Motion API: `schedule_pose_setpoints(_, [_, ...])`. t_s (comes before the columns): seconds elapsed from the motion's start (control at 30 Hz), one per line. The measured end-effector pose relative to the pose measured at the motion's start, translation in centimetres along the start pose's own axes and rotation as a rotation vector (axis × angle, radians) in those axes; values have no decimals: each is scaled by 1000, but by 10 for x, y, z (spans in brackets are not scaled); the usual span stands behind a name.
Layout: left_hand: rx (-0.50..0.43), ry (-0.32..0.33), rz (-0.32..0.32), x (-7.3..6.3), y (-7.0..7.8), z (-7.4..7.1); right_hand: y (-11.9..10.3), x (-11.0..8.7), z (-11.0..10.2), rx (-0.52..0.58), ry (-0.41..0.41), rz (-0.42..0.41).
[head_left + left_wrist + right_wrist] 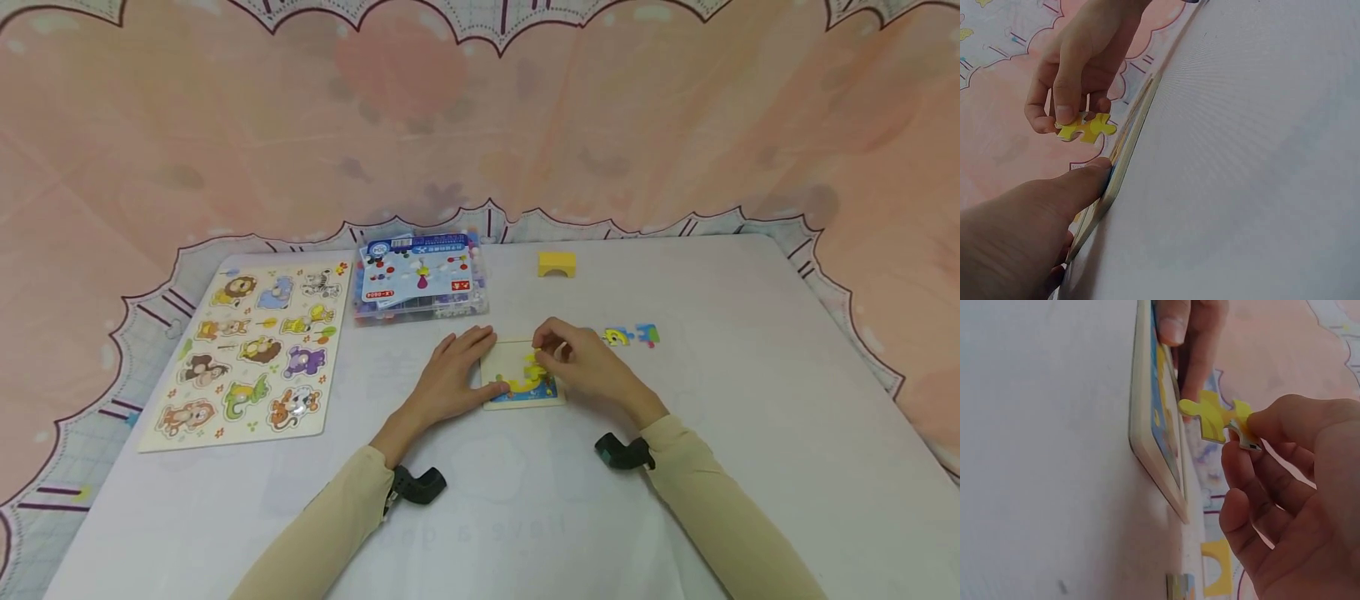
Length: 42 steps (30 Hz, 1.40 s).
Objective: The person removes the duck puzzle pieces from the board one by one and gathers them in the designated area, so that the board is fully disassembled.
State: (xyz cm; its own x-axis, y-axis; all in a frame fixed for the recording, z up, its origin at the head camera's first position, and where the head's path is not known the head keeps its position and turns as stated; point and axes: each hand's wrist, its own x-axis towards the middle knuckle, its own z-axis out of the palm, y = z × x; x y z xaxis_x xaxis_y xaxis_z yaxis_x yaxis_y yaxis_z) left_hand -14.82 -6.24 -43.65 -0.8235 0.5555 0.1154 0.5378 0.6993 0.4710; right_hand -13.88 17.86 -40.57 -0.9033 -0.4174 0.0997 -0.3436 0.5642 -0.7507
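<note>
While my L hand (448, 380) rests wide on puzzle board (504, 360), ctr., my R hand (588, 360) pinches yellow piece (1211, 419); upper-ctr. box label (408, 277) unclear.

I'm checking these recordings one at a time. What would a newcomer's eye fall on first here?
Most likely the bright yellow puzzle piece pinched by the right hand over the small puzzle board, at whose left side the left hand rests. Next, probably the big animal board at the left of the head view, and the plastic box with its blue-and-white card, beyond the hands.
</note>
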Motion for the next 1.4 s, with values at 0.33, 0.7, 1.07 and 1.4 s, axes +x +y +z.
schedule_pose_setpoints(0.33, [11, -7, -1, 0, 0, 0, 5, -4, -16, -28, 6, 51])
schedule_pose_setpoints(0.7, [2, -6, 3, -1, 1, -2, 15, -8, -29, -1, -61, 81])
schedule_pose_setpoints(1.07, [6, -4, 6, -1, -1, 0, 20, -12, -41, 60, -79, 136])
schedule_pose_setpoints(1.4, [3, -4, 1, -1, 0, -1, 28, -16, -56, 24, -91, 136])
